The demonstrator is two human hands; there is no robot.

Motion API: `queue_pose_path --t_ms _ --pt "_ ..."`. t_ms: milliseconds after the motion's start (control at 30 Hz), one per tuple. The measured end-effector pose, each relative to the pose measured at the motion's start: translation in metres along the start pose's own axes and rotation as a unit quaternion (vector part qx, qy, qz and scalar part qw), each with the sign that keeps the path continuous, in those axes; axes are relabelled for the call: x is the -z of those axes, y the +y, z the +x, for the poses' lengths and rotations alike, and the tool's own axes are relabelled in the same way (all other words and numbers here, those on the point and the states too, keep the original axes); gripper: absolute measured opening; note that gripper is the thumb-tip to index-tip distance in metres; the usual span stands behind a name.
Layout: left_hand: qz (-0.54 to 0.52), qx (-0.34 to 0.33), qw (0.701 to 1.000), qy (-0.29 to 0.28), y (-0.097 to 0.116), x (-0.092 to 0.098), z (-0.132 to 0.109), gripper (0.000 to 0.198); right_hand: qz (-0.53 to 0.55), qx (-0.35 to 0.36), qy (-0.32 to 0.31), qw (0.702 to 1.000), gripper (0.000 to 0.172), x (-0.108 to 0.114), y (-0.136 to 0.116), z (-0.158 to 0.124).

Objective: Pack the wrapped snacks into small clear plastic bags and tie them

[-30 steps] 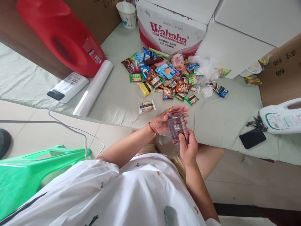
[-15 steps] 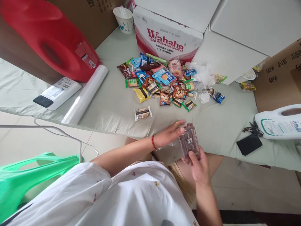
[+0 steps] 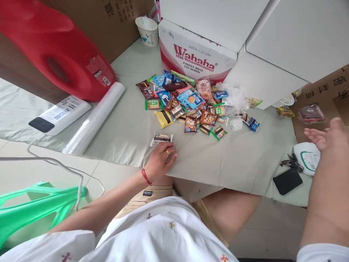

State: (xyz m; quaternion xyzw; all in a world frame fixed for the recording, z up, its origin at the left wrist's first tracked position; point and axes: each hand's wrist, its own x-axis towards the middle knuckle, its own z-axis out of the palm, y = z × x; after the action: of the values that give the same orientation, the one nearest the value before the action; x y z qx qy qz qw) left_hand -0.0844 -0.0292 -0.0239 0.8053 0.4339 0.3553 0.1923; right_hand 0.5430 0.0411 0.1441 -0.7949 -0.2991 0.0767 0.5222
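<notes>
1 brown pkt (image 3: 311, 114) just off R hand (image 3: 328, 136), fingers spread — L hand (image 3: 160, 162) by wrapped biscuit (image 3: 161, 138), grip unclear.

Maroon packet (image 3: 311, 113); biscuit wrapper (image 3: 161, 138) white-ended, black-banded; red jug (image 3: 72, 45); green stool (image 3: 16, 220).

You are in what could be a home or a small shop's back room; it is hard to tell which. The red jug (image 3: 79, 72) at ten o'clock, keys (image 3: 291, 162) at three and tiled floor (image 3: 111, 175) at eight suit a home, while the Wahaha carton (image 3: 196, 54) and heaped wrapped snacks (image 3: 192, 100) at twelve suggest stock.
</notes>
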Motion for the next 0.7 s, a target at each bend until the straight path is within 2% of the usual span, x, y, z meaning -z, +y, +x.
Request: queue_pose_path --t_ms 33,100,167,200,233,300,367,433,500,567,633,700 --pt "-0.005 0.004 1.000 0.004 0.002 -0.001 0.001 0.016 -0.009 -0.044 -0.007 0.999 0.046 -0.015 -0.004 0.002" --pt "-0.019 0.012 1.000 0.010 0.004 0.000 0.001 0.015 0.010 -0.108 -0.006 0.994 0.035 -0.048 -0.008 -0.013" --pt "-0.034 0.014 0.999 0.013 0.006 0.001 0.000 0.015 0.018 -0.060 -0.036 0.997 0.017 -0.085 -0.008 -0.046" --pt "-0.039 0.012 0.999 0.012 0.006 0.002 0.000 0.015 0.010 -0.010 -0.082 0.997 0.009 -0.104 -0.008 -0.065" --pt "-0.043 0.008 0.999 0.011 0.006 0.002 -0.001 0.014 -0.006 0.056 -0.142 0.988 0.011 -0.122 -0.009 -0.083" --pt "-0.047 0.001 0.999 0.009 0.007 0.002 -0.001 0.014 -0.061 0.205 -0.230 0.949 0.032 -0.156 -0.012 -0.110" --pt "-0.048 -0.003 0.999 0.011 0.007 0.002 -0.001 0.013 -0.108 0.284 -0.238 0.923 0.036 -0.184 -0.017 -0.124" --pt "-0.050 -0.003 0.999 0.013 0.006 0.001 -0.001 0.013 -0.108 0.268 -0.219 0.932 0.023 -0.204 -0.021 -0.127" --pt "-0.058 -0.010 0.998 0.020 0.005 0.001 -0.002 0.013 -0.049 0.201 -0.210 0.956 0.014 -0.211 -0.024 -0.127" --pt "-0.065 -0.020 0.997 0.037 0.004 0.002 -0.004 0.010 0.046 0.127 -0.203 0.970 0.019 -0.205 -0.026 -0.133" --pt "-0.070 -0.018 0.995 0.062 0.006 0.003 -0.007 0.008 0.148 0.060 -0.207 0.965 0.027 -0.189 -0.027 -0.150" --pt "-0.093 0.002 0.993 0.078 0.014 0.003 -0.008 0.009 0.230 0.000 -0.242 0.943 0.036 -0.166 -0.026 -0.177"
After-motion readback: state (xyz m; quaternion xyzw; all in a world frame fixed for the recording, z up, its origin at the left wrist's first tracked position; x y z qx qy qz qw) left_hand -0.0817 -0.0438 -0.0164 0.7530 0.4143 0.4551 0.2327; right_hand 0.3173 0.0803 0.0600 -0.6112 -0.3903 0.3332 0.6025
